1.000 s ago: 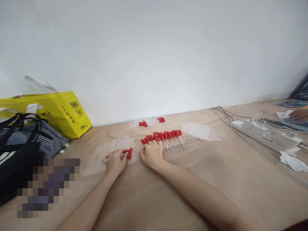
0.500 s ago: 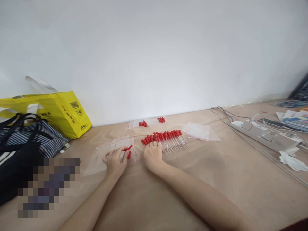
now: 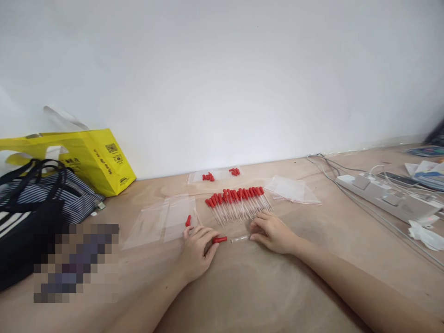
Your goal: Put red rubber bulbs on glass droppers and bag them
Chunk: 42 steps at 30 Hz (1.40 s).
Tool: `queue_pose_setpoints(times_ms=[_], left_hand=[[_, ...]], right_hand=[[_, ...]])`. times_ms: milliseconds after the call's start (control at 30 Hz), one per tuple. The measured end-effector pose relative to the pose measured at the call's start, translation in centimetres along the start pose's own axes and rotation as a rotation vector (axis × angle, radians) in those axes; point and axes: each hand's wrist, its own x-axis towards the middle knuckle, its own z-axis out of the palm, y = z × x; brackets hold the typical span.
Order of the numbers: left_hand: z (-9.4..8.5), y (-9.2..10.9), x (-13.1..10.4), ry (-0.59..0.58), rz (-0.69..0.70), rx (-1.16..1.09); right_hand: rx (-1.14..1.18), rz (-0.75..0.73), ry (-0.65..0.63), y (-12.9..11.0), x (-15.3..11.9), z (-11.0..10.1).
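Observation:
My left hand pinches a red rubber dropper bulb just above the table. Facing it, a clear glass dropper tube sticks out from the closed fingers of my right hand. A small gap separates the bulb from the tube's end. Behind the hands lies a row of droppers, their red bulbs towards the wall and their clear tubes towards me. One loose red bulb rests on a clear plastic bag, left of the row.
Further back, two small heaps of red bulbs lie on another clear bag. Clear zip bags are stacked right of the row. A power strip with cables stands at the right; a yellow bag and a striped bag at the left.
My left hand has moved right and nearer to me with a red bulb. My right hand has left the row's left end, moving right, and now holds a glass tube.

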Motion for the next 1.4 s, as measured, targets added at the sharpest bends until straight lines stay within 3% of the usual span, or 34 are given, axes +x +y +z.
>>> queue_pose_setpoints(times_ms=[333, 500, 667, 1100, 1400], left_hand=[[0.7, 0.2, 0.9, 0.077, 0.01, 0.021], [0.5, 0.8, 0.7, 0.076, -0.07, -0.037], [0.5, 1.1, 0.6, 0.076, -0.064, -0.084], [0.7, 1.4, 0.6, 0.09, -0.111, -0.176], [0.8, 1.5, 0.3, 0.112, -0.045, -0.166]], right_hand=[[0.019, 0.118, -0.016, -1.3, 0.8, 1.4], [0.047, 0.166, 0.082, -2.4, 0.7, 1.6], [0.059, 0.192, 0.146, -3.0, 0.7, 2.1], [0.086, 0.017, 0.171, -4.1, 0.3, 2.2], [0.001, -0.061, 0.165, -3.6, 0.3, 2.2]])
